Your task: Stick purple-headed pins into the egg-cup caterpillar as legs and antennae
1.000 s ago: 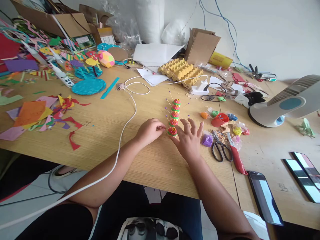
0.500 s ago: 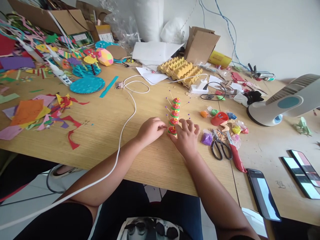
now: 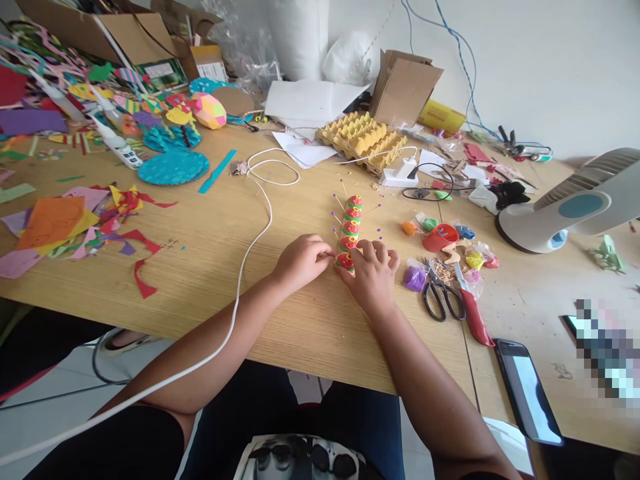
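Note:
A row of red-and-green domed segments (image 3: 351,228) with yellow rings on top lies on the wooden table, pointing away from me. Thin sticks with purple tips (image 3: 339,218) poke out of both its sides. My left hand (image 3: 306,260) is at the left of the nearest segment, thumb and fingertips pinched together; what they hold, if anything, is too small to make out. Over the right side of that nearest segment, my right hand (image 3: 373,273) rests with thumb and fingers around it, steadying the row.
Scissors (image 3: 443,293), a red-handled knife (image 3: 475,317), a red cup (image 3: 441,237) and bagged clay lie right of my right hand. A phone (image 3: 529,392) is near the front edge. Paper scraps (image 3: 53,223) spread left. A white cable (image 3: 240,287) crosses my left arm.

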